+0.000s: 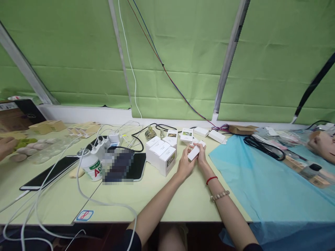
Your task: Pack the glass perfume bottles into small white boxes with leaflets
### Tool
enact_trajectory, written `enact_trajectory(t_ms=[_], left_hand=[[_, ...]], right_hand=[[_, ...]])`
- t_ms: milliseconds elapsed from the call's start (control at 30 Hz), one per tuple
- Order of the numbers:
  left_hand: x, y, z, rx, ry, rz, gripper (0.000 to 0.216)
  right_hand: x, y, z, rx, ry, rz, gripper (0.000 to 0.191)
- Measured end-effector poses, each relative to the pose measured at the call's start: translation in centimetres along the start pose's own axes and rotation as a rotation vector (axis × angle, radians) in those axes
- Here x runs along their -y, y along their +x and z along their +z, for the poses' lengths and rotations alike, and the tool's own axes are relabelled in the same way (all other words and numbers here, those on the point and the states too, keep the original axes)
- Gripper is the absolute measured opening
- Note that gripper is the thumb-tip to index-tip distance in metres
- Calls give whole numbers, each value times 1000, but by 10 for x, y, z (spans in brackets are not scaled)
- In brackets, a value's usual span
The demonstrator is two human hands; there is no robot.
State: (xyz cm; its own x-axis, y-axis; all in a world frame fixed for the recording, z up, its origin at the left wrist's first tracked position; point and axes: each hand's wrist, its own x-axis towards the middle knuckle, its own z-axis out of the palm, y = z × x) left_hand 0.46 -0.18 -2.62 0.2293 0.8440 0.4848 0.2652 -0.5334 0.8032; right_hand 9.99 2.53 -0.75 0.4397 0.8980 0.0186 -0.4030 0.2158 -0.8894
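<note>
You have the small white box between your two hands, above the table and tilted, its upper end leaning to the right. Your left hand grips it from the left side and your right hand from the right, fingers closed in on it; some of the fingertips are too small to make out. On your right wrist sit a red string bracelet and, farther up the forearm, a beaded bracelet. Just left of your left hand stands a cluster of white boxes, packed side by side. Beyond your hands is a white box with a picture label, and to its right two plain white boxes lie near each other. A glass bottle stands behind the cluster. To your right, a blue sheet covers the table, with a looped black cable on it. Farther left are a dark tablet, a white bottle with a green label, and, at the edge, another person's hand.
</note>
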Motion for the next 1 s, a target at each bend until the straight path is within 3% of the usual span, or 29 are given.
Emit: enact_trajectory(t_ms=[233, 467, 733, 1000], left_hand=[[4, 1, -1, -7, -23, -132, 58], [1, 3, -4, -31, 17, -119, 60], [4, 3, -1, -32, 26, -97, 62], [6, 1, -2, 35, -44, 20, 66]], right_hand=[[-5, 2, -2, -6, -129, 87, 104], [-4, -5, 2, 58, -197, 122, 121], [3, -10, 8, 16, -219, 114, 97], [2, 1, -1, -18, -192, 84, 95]])
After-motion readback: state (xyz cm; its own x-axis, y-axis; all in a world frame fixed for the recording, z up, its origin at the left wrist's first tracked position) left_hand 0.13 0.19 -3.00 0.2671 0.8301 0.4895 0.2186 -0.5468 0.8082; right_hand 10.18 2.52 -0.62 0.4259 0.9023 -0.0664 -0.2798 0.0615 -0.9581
